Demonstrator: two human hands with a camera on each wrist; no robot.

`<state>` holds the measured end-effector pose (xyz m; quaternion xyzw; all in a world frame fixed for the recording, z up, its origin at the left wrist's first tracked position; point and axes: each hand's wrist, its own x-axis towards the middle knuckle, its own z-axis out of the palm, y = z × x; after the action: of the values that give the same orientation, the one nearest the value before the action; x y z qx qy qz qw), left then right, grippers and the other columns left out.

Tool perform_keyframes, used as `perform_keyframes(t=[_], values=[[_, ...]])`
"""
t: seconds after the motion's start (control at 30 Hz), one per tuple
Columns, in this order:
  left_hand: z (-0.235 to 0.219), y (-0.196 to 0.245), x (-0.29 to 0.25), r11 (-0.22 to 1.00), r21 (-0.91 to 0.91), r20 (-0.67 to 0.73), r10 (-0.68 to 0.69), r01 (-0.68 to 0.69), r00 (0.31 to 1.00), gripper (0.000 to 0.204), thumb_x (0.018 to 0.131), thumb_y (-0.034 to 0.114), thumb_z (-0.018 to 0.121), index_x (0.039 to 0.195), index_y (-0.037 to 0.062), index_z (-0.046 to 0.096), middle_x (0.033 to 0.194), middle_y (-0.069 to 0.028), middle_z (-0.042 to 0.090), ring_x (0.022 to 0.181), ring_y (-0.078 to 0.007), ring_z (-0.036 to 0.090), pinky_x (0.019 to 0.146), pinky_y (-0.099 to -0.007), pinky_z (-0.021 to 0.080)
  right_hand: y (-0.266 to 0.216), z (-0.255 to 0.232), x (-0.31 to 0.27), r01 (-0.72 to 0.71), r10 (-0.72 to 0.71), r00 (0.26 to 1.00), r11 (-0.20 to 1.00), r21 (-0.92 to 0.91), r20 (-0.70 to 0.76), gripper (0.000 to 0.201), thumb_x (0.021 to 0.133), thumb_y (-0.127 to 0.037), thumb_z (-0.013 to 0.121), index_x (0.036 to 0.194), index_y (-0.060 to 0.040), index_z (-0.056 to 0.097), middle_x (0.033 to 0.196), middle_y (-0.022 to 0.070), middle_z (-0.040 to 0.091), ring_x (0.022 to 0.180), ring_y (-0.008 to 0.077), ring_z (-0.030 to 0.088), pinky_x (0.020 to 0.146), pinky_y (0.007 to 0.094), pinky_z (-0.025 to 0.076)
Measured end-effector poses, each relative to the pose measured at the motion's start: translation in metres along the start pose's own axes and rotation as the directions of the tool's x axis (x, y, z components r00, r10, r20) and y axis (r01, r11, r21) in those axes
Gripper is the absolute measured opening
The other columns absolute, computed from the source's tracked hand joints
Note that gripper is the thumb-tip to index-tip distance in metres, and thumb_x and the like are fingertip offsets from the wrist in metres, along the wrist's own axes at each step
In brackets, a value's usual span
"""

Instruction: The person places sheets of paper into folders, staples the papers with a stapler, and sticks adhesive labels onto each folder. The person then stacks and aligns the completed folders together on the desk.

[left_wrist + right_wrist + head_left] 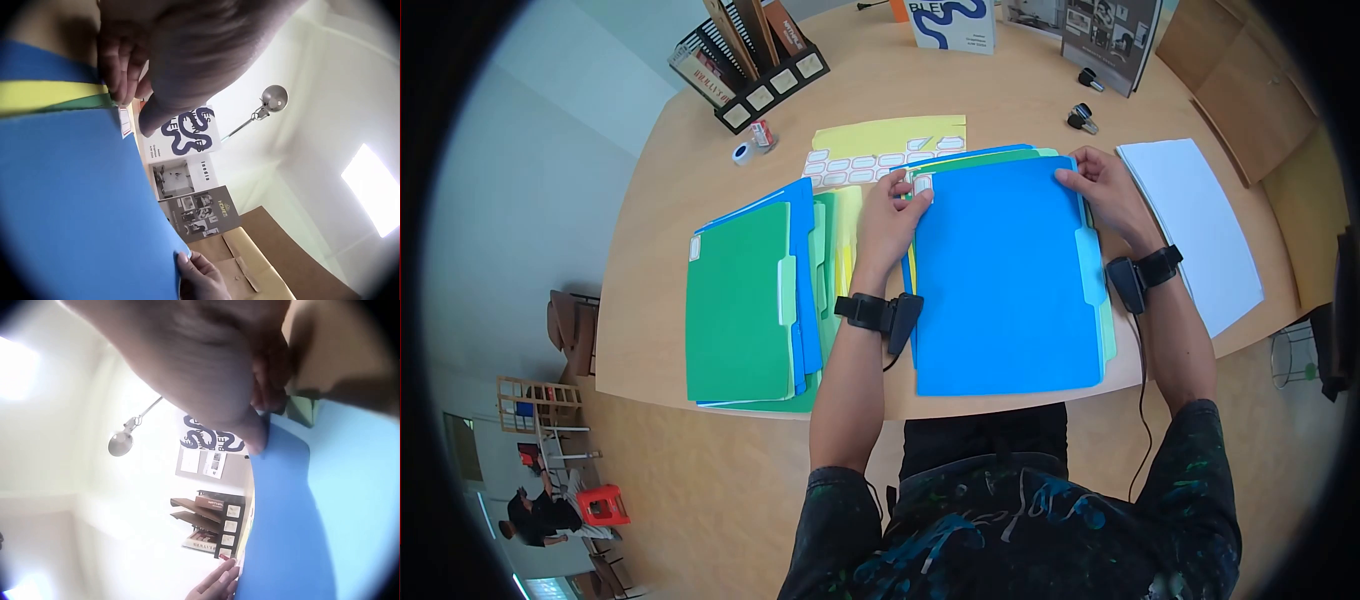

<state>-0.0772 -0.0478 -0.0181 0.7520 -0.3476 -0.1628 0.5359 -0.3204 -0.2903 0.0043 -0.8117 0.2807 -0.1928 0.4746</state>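
Note:
A blue folder (1005,280) lies on top of a stack of folders, its upper edge between the two hands. At its upper left corner the left hand (888,225) pinches the edge beside a small white label (923,184); the left wrist view shows the thumb near that label (125,122). The right hand (1112,195) holds the upper right corner, thumb on the blue face and fingers behind. Light blue and green folder edges show beneath on the right. To the left lies another stack, topped by a green folder (740,300) with a label at its corner.
Behind the stacks lies a label sheet (850,168) on yellow paper (890,133). White paper (1190,230) is at the right. A tape roll (742,153), a black organizer (772,92), binder clips (1082,119) and standing books (953,25) are farther back.

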Motion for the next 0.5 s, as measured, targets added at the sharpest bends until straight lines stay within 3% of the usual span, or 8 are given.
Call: perform_keyframes(t=[0.03, 0.13, 0.2, 0.27, 0.3, 0.37, 0.43, 0.5], values=[[0.000, 0.003, -0.001, 1.000, -0.002, -0.004, -0.003, 0.003, 1.000, 0.067, 0.089, 0.028, 0.078, 0.141, -0.0046, 0.051, 0.119, -0.0173, 0.066, 0.105, -0.0180, 0.066, 0.090, -0.0304, 0.055, 0.003, -0.001, 0.002, 0.062, -0.073, 0.996, 0.982, 0.180, 0.054, 0.035, 0.094, -0.034, 0.074, 0.115, -0.0074, 0.064, 0.087, 0.0009, 0.068, 0.075, 0.0081, 0.060, 0.072, 0.0240, 0.046], [0.000, 0.016, -0.002, 0.996, -0.082, 0.031, 0.041, -0.039, 0.999, 0.059, 0.092, 0.027, 0.077, 0.137, -0.0032, 0.053, 0.118, -0.0168, 0.067, 0.103, -0.0167, 0.067, 0.087, -0.0285, 0.056, -0.009, 0.001, -0.004, 0.092, -0.117, 0.992, 0.925, 0.369, 0.045, 0.026, 0.099, -0.037, 0.069, 0.105, -0.0118, 0.065, 0.082, -0.0052, 0.067, 0.074, 0.0040, 0.058, 0.070, 0.0225, 0.044], [-0.002, 0.018, 0.000, 0.930, -0.353, 0.103, -0.067, 0.100, 0.992, 0.046, 0.096, 0.022, 0.072, 0.131, -0.0013, 0.054, 0.117, -0.0153, 0.068, 0.099, -0.0152, 0.068, 0.084, -0.0262, 0.056, -0.013, 0.004, -0.007, 0.053, -0.076, 0.996, 0.898, 0.437, 0.037, 0.025, 0.101, -0.038, 0.065, 0.103, -0.0130, 0.065, 0.079, -0.0071, 0.064, 0.071, 0.0030, 0.055, 0.068, 0.0214, 0.043], [-0.001, 0.019, -0.002, 0.876, -0.469, 0.119, -0.069, 0.117, 0.991, 0.042, 0.097, 0.020, 0.070, 0.130, -0.0004, 0.054, 0.117, -0.0149, 0.069, 0.098, -0.0147, 0.069, 0.082, -0.0252, 0.056, -0.011, 0.001, -0.006, 0.015, -0.034, 0.999, 0.862, 0.506, 0.028, 0.025, 0.103, -0.039, 0.061, 0.101, -0.0142, 0.065, 0.076, -0.0089, 0.062, 0.068, 0.0021, 0.053, 0.066, 0.0203, 0.042], [-0.001, 0.020, -0.002, 0.808, -0.574, 0.134, -0.068, 0.134, 0.989, 0.037, 0.098, 0.017, 0.068, 0.128, 0.0004, 0.053, 0.117, -0.0144, 0.069, 0.096, -0.0143, 0.069, 0.081, -0.0241, 0.056, -0.005, -0.005, -0.005, -0.046, -0.022, 0.993, 0.829, 0.558, 0.115, 0.026, 0.104, -0.040, 0.059, 0.101, -0.0152, 0.065, 0.075, -0.0100, 0.059, 0.066, 0.0016, 0.050, 0.063, 0.0194, 0.040], [0.000, 0.020, -0.001, 0.774, -0.613, 0.154, -0.078, 0.157, 0.985, 0.038, 0.098, 0.014, 0.067, 0.130, 0.0005, 0.052, 0.118, -0.0147, 0.069, 0.097, -0.0142, 0.069, 0.081, -0.0238, 0.056, -0.002, -0.005, -0.002, -0.112, -0.015, 0.979, 0.793, 0.599, 0.203, 0.027, 0.105, -0.041, 0.057, 0.101, -0.0163, 0.065, 0.074, -0.0111, 0.057, 0.065, 0.0011, 0.047, 0.061, 0.0185, 0.038], [0.001, 0.019, -0.001, 0.736, -0.652, 0.176, -0.086, 0.182, 0.981, 0.039, 0.098, 0.012, 0.067, 0.132, 0.0007, 0.051, 0.119, -0.0151, 0.069, 0.099, -0.0140, 0.069, 0.081, -0.0235, 0.056, -0.005, 0.004, -0.002, -0.163, 0.118, 0.986, 0.800, 0.577, 0.114, 0.027, 0.106, -0.040, 0.054, 0.101, -0.0168, 0.066, 0.073, -0.0118, 0.055, 0.063, 0.0005, 0.044, 0.058, 0.0185, 0.036], [0.001, 0.017, -0.003, 0.847, -0.516, 0.156, -0.051, 0.125, 0.987, 0.042, 0.098, 0.015, 0.067, 0.136, 0.0038, 0.052, 0.119, -0.0161, 0.069, 0.108, -0.0202, 0.067, 0.090, -0.0312, 0.054, -0.010, 0.003, -0.006, -0.197, 0.147, 0.980, 0.819, 0.539, 0.134, 0.024, 0.106, -0.037, 0.056, 0.102, -0.0156, 0.067, 0.075, -0.0111, 0.056, 0.064, 0.0009, 0.045, 0.059, 0.0186, 0.036]])
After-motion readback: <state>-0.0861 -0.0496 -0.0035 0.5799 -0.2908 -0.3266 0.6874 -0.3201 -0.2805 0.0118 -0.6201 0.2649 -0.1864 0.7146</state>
